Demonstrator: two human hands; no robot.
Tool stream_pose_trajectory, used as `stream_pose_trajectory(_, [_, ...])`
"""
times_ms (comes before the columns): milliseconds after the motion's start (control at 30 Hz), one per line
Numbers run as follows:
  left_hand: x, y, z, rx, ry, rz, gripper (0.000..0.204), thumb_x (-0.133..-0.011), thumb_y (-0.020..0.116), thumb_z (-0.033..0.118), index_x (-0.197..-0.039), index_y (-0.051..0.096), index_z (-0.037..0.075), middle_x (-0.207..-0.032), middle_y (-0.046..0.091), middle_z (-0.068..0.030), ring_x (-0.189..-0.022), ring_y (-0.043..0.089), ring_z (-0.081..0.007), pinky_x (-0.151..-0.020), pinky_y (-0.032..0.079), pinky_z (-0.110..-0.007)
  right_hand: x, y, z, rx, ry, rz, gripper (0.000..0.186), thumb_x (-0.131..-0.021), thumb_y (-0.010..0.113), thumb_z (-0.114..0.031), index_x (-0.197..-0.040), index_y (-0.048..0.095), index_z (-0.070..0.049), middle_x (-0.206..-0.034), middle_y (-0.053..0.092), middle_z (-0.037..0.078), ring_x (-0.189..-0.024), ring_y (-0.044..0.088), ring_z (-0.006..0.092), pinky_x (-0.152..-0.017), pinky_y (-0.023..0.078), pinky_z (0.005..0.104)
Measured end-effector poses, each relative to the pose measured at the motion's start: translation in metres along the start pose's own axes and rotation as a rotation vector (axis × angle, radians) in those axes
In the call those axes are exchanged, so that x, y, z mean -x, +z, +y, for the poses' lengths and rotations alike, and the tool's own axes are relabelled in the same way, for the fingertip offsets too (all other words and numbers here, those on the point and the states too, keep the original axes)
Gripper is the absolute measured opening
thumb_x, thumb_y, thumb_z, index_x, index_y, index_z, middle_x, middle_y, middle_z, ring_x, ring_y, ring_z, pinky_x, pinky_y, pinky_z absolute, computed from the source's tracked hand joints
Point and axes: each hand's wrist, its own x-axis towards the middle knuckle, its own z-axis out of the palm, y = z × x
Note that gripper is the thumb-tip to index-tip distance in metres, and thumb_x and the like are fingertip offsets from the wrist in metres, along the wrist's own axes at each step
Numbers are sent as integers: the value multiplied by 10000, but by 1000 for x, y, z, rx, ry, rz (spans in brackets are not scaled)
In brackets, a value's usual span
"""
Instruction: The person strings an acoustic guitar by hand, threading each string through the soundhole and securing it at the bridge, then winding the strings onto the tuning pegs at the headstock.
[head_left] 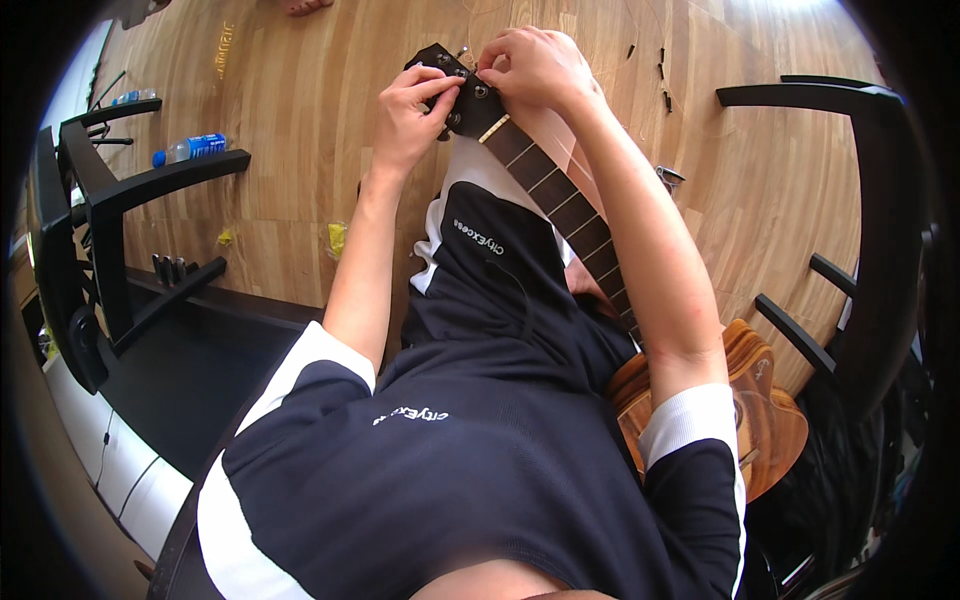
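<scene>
A guitar lies slantwise across my lap, its black headstock (462, 100) up between my hands and its dark fretboard (553, 190) running down to the right. The brown wooden body (770, 425) is partly hidden behind my right arm. My left hand (408, 115) is closed in a pinch over the metal tuner posts. Curled at the headstock's right edge, my right hand (535, 70) has its thumb and finger close together beside a tuner post (480, 91). What sits between the fingertips of either hand is too small to make out. Thin strings trail near my right hand.
Several small black pegs (662, 72) and a metal tool (669, 177) lie on the wooden floor at right. Black chairs (800, 95) stand on both sides. A blue-labelled bottle (190, 150) and yellow wrapper (336, 238) are at left. Someone's foot (308, 6) shows at the far edge.
</scene>
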Motion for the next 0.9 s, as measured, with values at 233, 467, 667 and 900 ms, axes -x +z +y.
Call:
stream_pose_trajectory(233, [-7, 1, -4, -13, 35, -16, 137, -840, 715, 71, -965, 771, 59, -871, 694, -69, -737, 644, -169, -652, 503, -284, 6, 6, -18, -156, 116, 133, 172, -794, 683, -243, -895, 749, -120, -806, 710, 87, -808, 681, 256, -777, 524, 366])
stream_pose_trajectory(467, [-12, 4, 4, 39, -79, 66, 119, -762, 778, 78, -870, 759, 32, -784, 731, -72, -654, 673, -143, -614, 522, -267, 13, 21, -14, -254, 83, 290, 145, -798, 680, -187, -872, 730, -72, -802, 686, 102, -779, 650, 252, -746, 509, 366])
stream_pose_trajectory(667, [-10, 5, -2, 80, -113, 54, 133, -784, 801, 104, -890, 753, 38, -768, 732, -11, -637, 619, -51, -587, 485, -221, 13, 31, -11, -328, 87, 286, 132, -785, 663, -168, -830, 714, -55, -868, 684, 123, -858, 658, 321, -812, 505, 414])
stream_pose_trajectory(900, [-10, 9, -10, 131, -162, 87, 223, -745, 825, 100, -939, 746, 26, -762, 737, -46, -679, 677, -82, -621, 519, -229, 12, 36, -12, -296, 80, 315, 131, -793, 661, -174, -832, 712, -60, -887, 684, 117, -872, 658, 321, -824, 498, 417])
